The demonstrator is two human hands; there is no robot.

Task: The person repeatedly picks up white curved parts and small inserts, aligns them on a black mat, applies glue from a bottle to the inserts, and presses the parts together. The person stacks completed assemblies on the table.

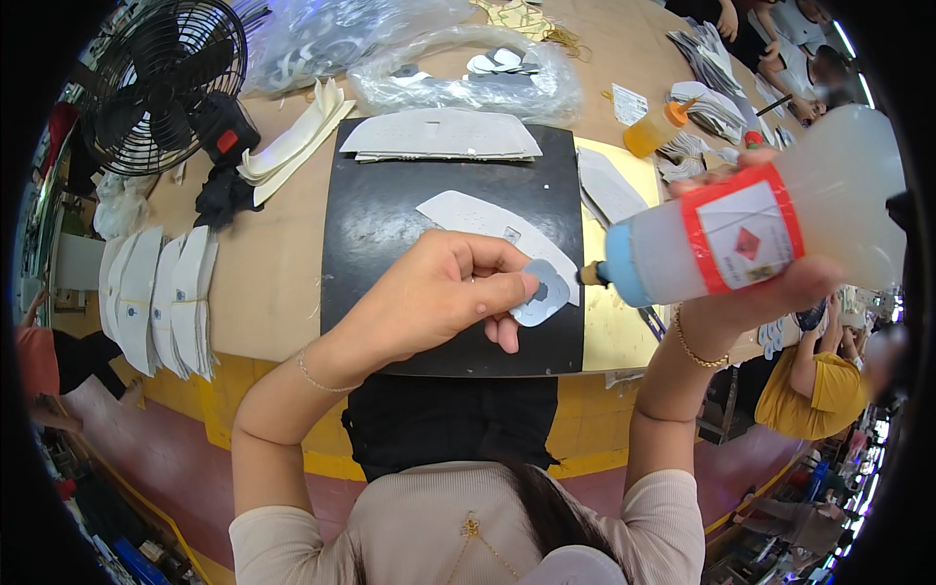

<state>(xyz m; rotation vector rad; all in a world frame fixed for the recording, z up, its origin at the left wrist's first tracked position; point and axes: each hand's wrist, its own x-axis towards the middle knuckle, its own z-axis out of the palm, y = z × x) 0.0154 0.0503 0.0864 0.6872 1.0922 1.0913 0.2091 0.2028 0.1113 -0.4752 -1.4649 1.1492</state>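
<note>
Between the thumb and fingers of my left hand is a small flat blue-grey patch, rounded, with a darker mark in its middle. My right hand grips a large translucent squeeze bottle with a blue cap and a red-edged label. The bottle is tipped on its side, its dark nozzle pointing left, close to the patch. Below my left hand, a curved pale grey cut piece with a small square mark lies on a black board. A stack of similar pieces rests at the board's far edge.
A black fan stands far left, above bundled pale pieces. Clear plastic bags lie at the back. An orange-filled bottle and more cut pieces are on the right. Other people work farther right.
</note>
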